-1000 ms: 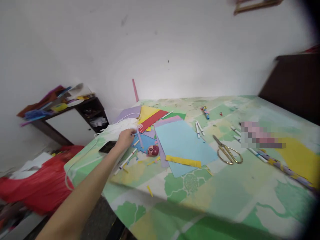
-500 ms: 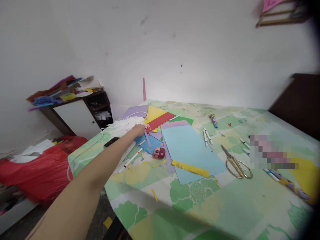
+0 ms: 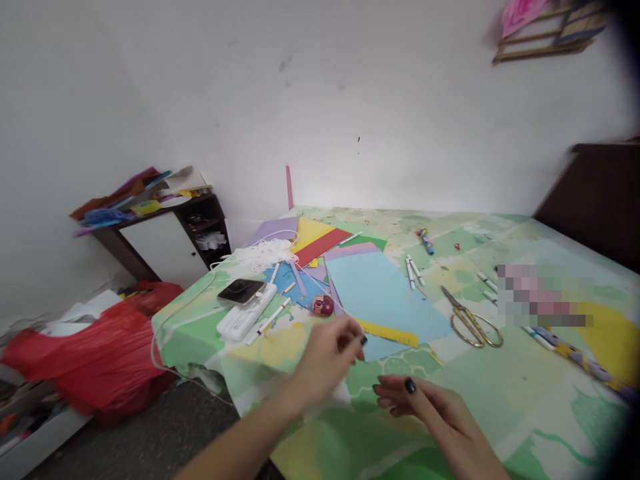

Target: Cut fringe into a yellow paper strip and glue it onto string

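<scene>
My left hand hovers over the front of the table, thumb and fingers pinched together. A thin white string runs to it from the loose white tangle of string at the back left; its end is hidden in the fingers. To its right, my right hand is held palm inward with fingers extended and nothing in it. Just beyond the hands lie a light blue paper sheet, a fringed yellow paper strip and a small dark red round object with a face.
Gold-handled scissors lie right of the blue sheet. A phone rests on a white power bank at the left edge. White markers and a red paper lie farther back. A red plastic bag is left of the table.
My left hand has come back from the string tangle to the table front, drawing a string along. My right hand has entered view. The phone and power bank are now uncovered.
</scene>
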The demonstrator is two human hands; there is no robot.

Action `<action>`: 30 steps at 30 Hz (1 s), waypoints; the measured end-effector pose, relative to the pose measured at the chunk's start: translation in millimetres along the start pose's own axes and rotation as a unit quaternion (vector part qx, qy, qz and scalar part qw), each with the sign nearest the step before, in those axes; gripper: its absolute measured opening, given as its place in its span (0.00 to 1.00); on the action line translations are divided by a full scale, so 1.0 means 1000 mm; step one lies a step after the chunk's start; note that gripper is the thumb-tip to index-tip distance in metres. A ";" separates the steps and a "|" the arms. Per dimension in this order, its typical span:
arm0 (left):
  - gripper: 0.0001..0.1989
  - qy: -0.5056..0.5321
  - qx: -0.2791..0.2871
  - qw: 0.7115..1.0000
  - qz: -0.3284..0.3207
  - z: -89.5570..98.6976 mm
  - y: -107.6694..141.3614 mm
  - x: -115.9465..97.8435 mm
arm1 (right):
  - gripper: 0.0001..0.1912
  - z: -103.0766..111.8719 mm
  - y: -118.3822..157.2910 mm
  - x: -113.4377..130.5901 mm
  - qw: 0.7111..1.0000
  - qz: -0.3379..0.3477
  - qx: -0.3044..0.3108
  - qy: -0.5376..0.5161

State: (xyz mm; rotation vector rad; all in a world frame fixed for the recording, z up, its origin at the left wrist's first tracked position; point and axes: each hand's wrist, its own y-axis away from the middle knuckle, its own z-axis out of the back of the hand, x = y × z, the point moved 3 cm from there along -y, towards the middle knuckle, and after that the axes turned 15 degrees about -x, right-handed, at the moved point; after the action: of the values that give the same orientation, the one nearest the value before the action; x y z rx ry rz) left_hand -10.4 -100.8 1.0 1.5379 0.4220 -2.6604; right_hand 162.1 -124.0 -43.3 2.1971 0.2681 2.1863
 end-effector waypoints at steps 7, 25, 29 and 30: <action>0.08 -0.118 -0.118 0.981 -0.099 -0.018 0.072 0.004 | 0.20 -0.047 -0.001 -0.006 0.981 -0.063 0.081 -0.164; 0.08 -0.079 -0.103 0.989 -0.075 -0.020 0.114 0.037 | 0.11 0.153 -0.103 0.013 0.673 0.140 -0.279 0.670; 0.10 -0.066 -0.108 0.990 -0.060 -0.018 0.121 0.042 | 0.12 0.167 -0.118 0.007 0.672 0.131 -0.258 0.682; 0.10 -0.055 -0.109 0.991 -0.052 -0.017 0.122 0.043 | 0.12 0.169 -0.122 0.006 0.676 0.137 -0.255 0.678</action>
State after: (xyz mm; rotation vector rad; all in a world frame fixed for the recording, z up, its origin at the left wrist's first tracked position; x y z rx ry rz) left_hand 2.9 -209.7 -69.9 1.3360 0.7766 -2.6504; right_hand 317.7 13.7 -57.0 0.0260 -0.6372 3.0031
